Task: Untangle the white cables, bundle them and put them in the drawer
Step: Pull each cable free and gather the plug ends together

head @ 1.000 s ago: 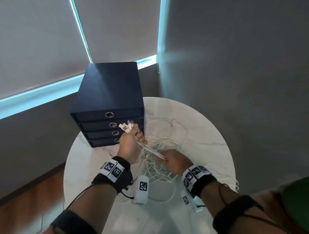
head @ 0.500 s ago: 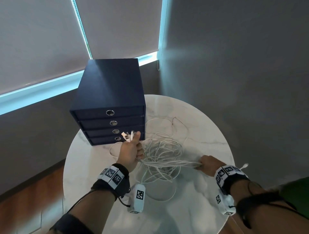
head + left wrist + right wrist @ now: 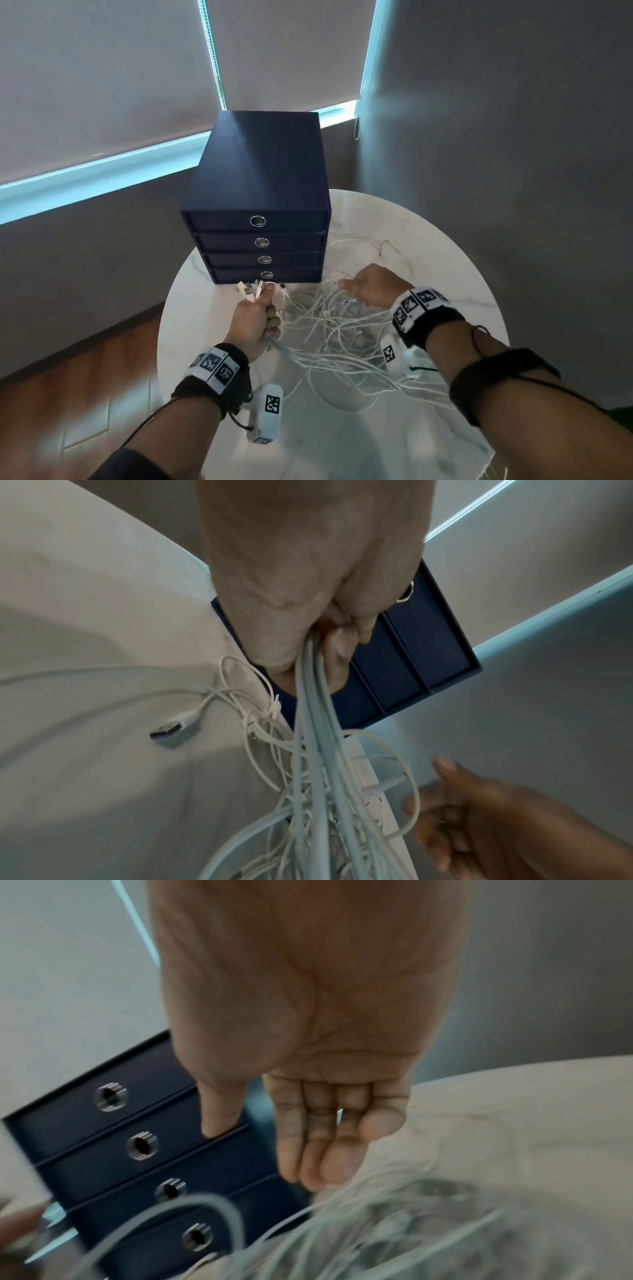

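Note:
Several white cables (image 3: 335, 325) lie tangled on the round marble table (image 3: 445, 240). My left hand (image 3: 265, 308) grips a bunch of them in a fist, with their USB plugs (image 3: 250, 289) sticking up in front of the navy drawer unit (image 3: 257, 192). In the left wrist view the gripped strands (image 3: 318, 750) run down out of the fist (image 3: 308, 631). My right hand (image 3: 349, 287) hovers over the tangle by the unit's right corner. The right wrist view shows its fingers (image 3: 325, 1137) relaxed and the palm bare. All the drawers (image 3: 137, 1150) are closed.
The drawer unit stands at the table's far left and has ring pulls (image 3: 258, 221). A loose USB plug (image 3: 171, 725) lies on the marble left of the bunch. Cable loops reach the table's near right edge (image 3: 486, 459). Walls and window blinds close in behind.
My right hand let go of the strands it drew out to the right and swung back toward the drawer unit. The left hand kept its grip on the bunch.

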`<state>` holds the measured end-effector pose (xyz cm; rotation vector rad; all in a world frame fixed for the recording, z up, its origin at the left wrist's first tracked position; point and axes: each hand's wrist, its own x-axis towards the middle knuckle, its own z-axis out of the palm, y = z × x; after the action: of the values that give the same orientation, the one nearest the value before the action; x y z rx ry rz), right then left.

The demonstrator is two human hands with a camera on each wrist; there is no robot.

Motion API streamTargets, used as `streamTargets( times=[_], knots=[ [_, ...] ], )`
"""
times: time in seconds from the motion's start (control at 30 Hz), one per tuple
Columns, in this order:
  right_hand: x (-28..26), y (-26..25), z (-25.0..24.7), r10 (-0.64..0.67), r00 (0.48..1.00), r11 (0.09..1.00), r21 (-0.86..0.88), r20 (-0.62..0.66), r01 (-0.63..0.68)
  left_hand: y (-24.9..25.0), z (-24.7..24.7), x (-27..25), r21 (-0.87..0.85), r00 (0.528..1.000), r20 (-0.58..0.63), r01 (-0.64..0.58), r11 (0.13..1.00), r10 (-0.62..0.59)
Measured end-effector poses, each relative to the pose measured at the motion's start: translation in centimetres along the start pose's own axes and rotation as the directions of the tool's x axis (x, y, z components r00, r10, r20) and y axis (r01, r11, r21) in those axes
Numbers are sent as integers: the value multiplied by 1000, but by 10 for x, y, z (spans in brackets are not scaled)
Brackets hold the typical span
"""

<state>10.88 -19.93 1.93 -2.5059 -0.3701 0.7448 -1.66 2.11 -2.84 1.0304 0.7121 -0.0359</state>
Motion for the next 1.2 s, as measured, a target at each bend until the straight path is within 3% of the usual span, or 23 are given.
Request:
streamTargets(
  times=[0.2, 0.3, 0.43, 0.57, 0.67, 0.77, 0.93, 1.1, 1.13, 1.2],
  knots=[
    [10, -47, 40, -34, 994, 992, -120, 100, 46, 18, -2, -9, -27, 997, 30, -65, 998, 66],
    [10, -64, 30, -153, 986, 988, 10, 60, 153, 27, 7, -12, -34, 986, 26, -165, 986, 166],
    [-6, -88, 5, -316, 940, 947, 108, 128, 304, 38, 24, -12, -27, 952, 82, -293, 956, 294],
    [-13, -99, -24, -418, 897, 890, 135, -142, 436, 40, 42, -8, -13, 928, 235, -296, 955, 290],
    [-23, -102, -59, -348, 846, 823, 301, -404, 482, 33, 51, -10, -11, 913, 323, -260, 966, 249],
    [-36, -103, -98, -213, 779, 721, 444, -589, 533, 23, 56, -13, 45, 910, 369, -220, 974, 189],
    [-55, -97, -148, -88, 681, 673, 460, -727, 579, 20, 61, -12, 78, 923, 357, -182, 980, 143],
    [-65, -74, -175, 31, 491, 647, 392, -870, 654, 26, 70, -10, 145, 910, 385, -224, 964, 154],
    [-66, -70, -178, 48, 489, 649, 399, -871, 648, 27, 72, -10, 147, 909, 387, -228, 962, 156],
    [-65, -64, -179, 66, 543, 712, 421, -837, 563, 27, 75, -10, 114, 902, 396, -232, 966, 170]
  ],
)
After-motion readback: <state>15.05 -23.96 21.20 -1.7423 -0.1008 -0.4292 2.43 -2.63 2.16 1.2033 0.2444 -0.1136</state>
